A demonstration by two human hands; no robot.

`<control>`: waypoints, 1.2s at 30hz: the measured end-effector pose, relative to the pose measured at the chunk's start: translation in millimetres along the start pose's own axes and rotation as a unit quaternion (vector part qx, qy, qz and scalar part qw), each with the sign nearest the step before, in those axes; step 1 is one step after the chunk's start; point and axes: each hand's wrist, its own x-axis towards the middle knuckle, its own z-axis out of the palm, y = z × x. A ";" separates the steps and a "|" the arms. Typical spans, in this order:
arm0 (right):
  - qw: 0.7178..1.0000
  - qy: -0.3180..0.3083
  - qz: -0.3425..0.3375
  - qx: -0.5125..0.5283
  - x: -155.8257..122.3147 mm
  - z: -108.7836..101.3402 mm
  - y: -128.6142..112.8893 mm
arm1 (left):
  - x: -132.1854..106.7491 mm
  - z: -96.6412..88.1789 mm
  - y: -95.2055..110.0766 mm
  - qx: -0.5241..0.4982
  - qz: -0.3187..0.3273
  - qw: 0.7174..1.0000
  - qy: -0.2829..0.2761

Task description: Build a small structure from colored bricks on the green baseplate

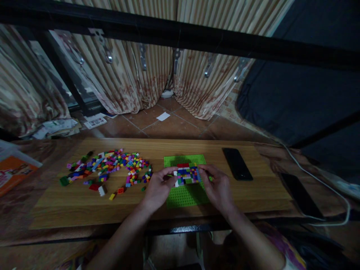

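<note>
A green baseplate [184, 197] lies on the wooden board [78, 202] in front of me. A block of small mixed-colour bricks [188, 173] sits on the plate's middle. My left hand [158, 187] is curled at the block's left edge, fingertips pinched against it. My right hand [218, 186] is curled at its right edge, fingertips also touching it. Whether either hand holds a loose brick is too small to tell. A spread of several loose coloured bricks [108, 167] lies to the left.
A black phone [237, 163] lies right of the plate, and a second dark phone [301, 195] with a white cable [340, 187] sits at the far right. An orange booklet [12, 170] is at the left. Curtains and tiled floor lie beyond.
</note>
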 end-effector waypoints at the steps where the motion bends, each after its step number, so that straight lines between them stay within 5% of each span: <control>1: 0.999 -0.017 0.022 0.042 0.4 1.4 -0.7 | -0.5 2.1 1.1 -0.019 0.003 1.000 -0.008; 10: 0.946 -0.112 0.132 0.275 -6.1 24.8 -12.2 | -5.4 11.8 0.3 -0.009 0.075 0.996 -0.054; 19: 0.912 -0.033 0.216 0.347 2.6 18.4 -12.2 | -7.0 12.1 2.1 0.044 0.064 0.996 -0.037; 22: 0.929 0.009 0.210 0.305 11.1 7.6 -0.8 | -4.4 8.3 3.4 0.038 0.040 0.998 0.002; 27: 0.986 0.000 0.091 0.137 15.4 -4.3 19.6 | 0.2 1.8 4.4 0.045 0.025 0.998 0.044; 31: 0.997 -0.057 0.037 0.020 11.0 1.0 19.7 | -0.6 1.4 1.8 0.077 0.011 0.997 0.011; 36: 0.992 -0.063 -0.050 -0.101 8.2 15.1 17.9 | -5.4 3.9 -4.1 0.113 0.010 0.988 -0.100</control>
